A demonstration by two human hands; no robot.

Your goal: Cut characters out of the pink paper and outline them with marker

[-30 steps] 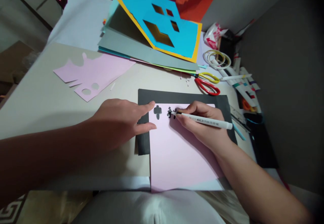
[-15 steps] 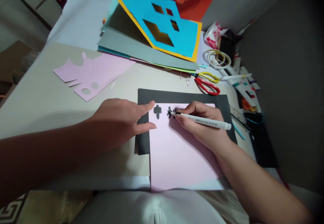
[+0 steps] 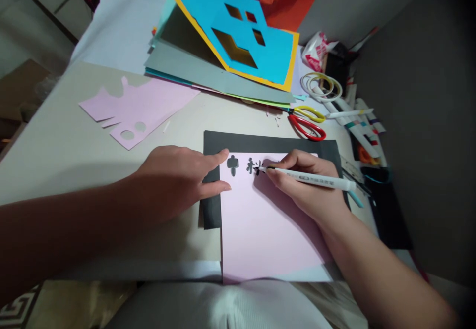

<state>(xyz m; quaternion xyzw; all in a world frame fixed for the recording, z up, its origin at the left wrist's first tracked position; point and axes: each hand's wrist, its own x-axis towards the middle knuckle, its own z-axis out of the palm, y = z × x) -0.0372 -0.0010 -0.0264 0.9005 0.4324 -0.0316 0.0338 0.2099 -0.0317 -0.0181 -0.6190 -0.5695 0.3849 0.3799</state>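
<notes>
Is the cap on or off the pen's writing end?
Off: the white pen in the right hand has its tip bare, by dark marks on the pink paper.

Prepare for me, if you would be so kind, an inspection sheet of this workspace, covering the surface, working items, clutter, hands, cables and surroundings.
Surface: pale table, partly covered by papers.
Job's things: pink sheet with dark characters, overlapping a black sheet; white marker, tip at the second character.
Clutter: cut pink paper, stacked coloured papers, a blue-and-yellow cutout over them, red-and-yellow-handled scissors, loose pens at right.
Hands: left hand has thumb and forefinger at the pink sheet's left edge; right hand grips the white marker in its fingers.
Cables: nothing seen.
Surroundings: grey wall at right, brown box-like object at far left.
</notes>
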